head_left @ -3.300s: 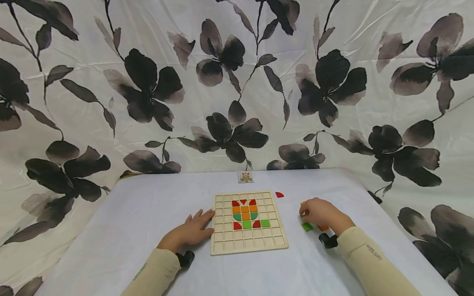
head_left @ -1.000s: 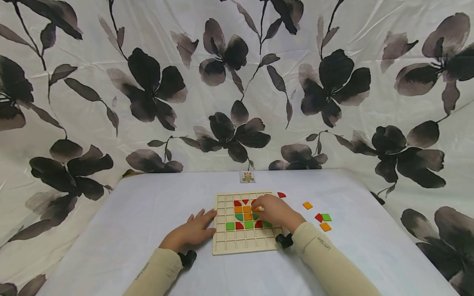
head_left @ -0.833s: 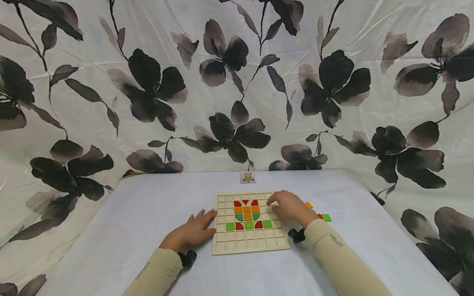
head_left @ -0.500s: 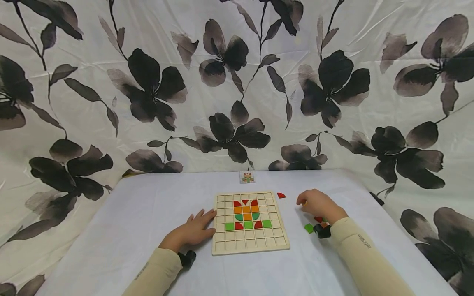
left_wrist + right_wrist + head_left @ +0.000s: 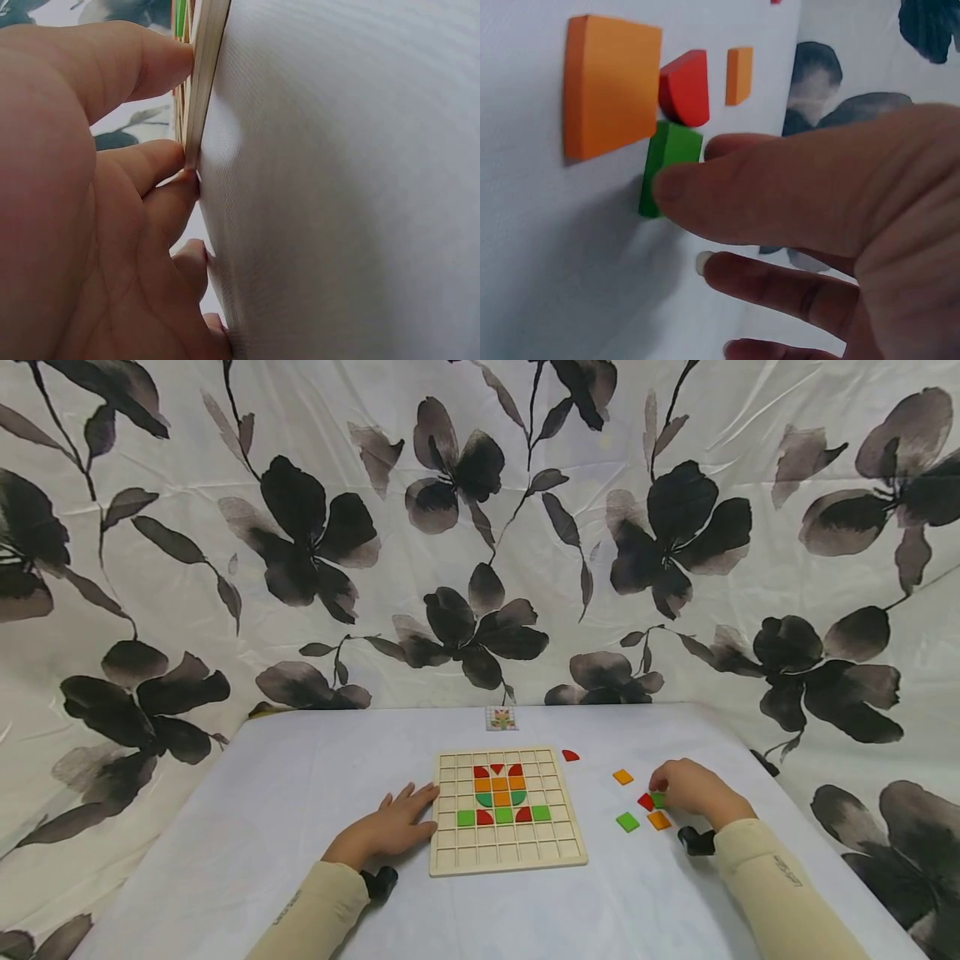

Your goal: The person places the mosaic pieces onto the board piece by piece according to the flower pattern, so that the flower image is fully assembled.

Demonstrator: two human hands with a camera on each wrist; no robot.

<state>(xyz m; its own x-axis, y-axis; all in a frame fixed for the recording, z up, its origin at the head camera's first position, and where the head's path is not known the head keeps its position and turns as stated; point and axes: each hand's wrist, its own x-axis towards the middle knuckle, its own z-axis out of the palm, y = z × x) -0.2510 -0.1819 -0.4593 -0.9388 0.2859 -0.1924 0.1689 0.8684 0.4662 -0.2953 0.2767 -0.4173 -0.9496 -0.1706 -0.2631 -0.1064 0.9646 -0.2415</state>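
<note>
A pale wooden grid board [image 5: 506,856] lies on the white tablecloth, with red, orange and green pieces set in several cells. My left hand [image 5: 390,828] rests at its left edge; in the left wrist view, thumb and index fingertip touch the board's side [image 5: 208,67]. To the right, my right hand [image 5: 693,792] pinches a green square tile [image 5: 657,799] between thumb and index finger. The right wrist view shows the thumb across this green tile [image 5: 676,142]. Beside it lie a red quarter-round piece [image 5: 646,802] and an orange square tile [image 5: 659,820].
Another green square tile [image 5: 627,822] and an orange one [image 5: 623,777] lie between board and right hand. A red quarter-round piece [image 5: 571,756] sits off the board's top right corner. A small pattern card [image 5: 501,718] lies at the table's back edge.
A green tile now fills a cell on the board's left side. My right hand has gone from the board to the loose pieces; another green tile now lies near them. The left hand stayed.
</note>
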